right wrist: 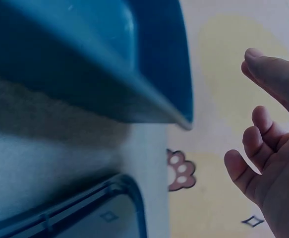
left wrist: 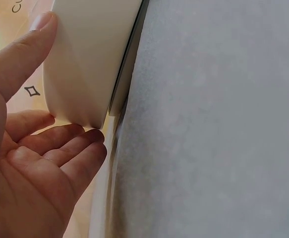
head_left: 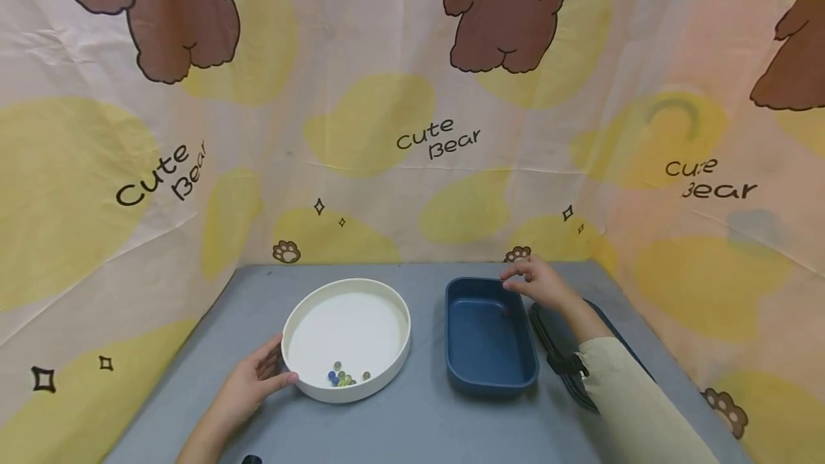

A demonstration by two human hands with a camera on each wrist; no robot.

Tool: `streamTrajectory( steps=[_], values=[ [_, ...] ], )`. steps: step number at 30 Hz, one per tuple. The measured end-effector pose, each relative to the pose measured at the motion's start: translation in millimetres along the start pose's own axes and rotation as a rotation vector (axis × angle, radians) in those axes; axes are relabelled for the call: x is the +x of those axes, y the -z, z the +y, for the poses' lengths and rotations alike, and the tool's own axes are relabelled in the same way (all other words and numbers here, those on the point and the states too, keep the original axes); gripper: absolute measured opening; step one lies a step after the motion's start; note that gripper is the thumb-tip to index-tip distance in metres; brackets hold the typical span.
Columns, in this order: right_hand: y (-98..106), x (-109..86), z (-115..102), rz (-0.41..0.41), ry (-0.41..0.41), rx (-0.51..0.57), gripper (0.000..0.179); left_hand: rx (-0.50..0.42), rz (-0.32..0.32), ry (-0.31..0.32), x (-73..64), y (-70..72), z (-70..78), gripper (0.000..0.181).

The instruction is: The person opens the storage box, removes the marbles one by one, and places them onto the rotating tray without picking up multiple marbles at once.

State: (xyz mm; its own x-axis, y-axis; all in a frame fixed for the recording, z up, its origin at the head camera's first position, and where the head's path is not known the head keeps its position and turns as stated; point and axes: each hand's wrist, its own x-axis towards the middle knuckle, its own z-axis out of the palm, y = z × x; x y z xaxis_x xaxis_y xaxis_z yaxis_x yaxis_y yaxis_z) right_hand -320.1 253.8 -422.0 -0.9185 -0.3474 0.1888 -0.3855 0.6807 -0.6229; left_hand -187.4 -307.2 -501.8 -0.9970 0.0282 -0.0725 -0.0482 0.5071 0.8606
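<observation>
A round white tray (head_left: pixel 351 331) stands on the grey table, with several glass marbles (head_left: pixel 341 379) gathered near its front edge, among them blue, yellow-green and dark ones. My left hand (head_left: pixel 253 378) holds the tray's left side, thumb at the rim and fingers against the outer wall; in the left wrist view the fingertips (left wrist: pixel 95 135) meet its lower edge. To the right lies a deep blue rectangular box (head_left: pixel 490 383). Above its far right corner hovers my right hand (head_left: pixel 541 283), fingers loosely bent. The right wrist view shows nothing held between thumb and fingers.
A dark-rimmed lid (head_left: pixel 628 349) lies right of the blue box, partly hidden under the right forearm. A printed bear curtain (head_left: pixel 361 127) hangs behind and along both sides of the grey table (head_left: pixel 412 428).
</observation>
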Motion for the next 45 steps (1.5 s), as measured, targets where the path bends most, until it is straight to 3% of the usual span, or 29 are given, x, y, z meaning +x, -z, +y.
streamTrajectory(
  steps=[9, 18, 26, 37, 45],
  values=[
    [-13.5, -0.2, 29.3, -0.026, -0.098, -0.030, 0.022, -0.014, 0.004, -0.016, -0.5, -1.0, -0.3, 0.104],
    [-26.2, 0.5, 42.1, -0.065, -0.062, -0.009, 0.020, -0.012, 0.006, -0.008, -1.6, -1.0, 1.1, 0.104],
    [-30.0, 6.4, 38.8, -0.117, -0.049, -0.047, 0.020, -0.017, 0.011, -0.009, -2.7, -1.3, 1.9, 0.104],
    [-36.4, 10.1, 29.8, -0.177, -0.168, -0.065, 0.023, -0.036, 0.021, -0.041, -0.8, -0.7, 0.1, 0.102],
    [-41.8, 14.6, 28.7, -0.182, -0.249, -0.142, 0.023, -0.036, 0.012, -0.055, 0.1, -0.6, -1.6, 0.102]
  ],
)
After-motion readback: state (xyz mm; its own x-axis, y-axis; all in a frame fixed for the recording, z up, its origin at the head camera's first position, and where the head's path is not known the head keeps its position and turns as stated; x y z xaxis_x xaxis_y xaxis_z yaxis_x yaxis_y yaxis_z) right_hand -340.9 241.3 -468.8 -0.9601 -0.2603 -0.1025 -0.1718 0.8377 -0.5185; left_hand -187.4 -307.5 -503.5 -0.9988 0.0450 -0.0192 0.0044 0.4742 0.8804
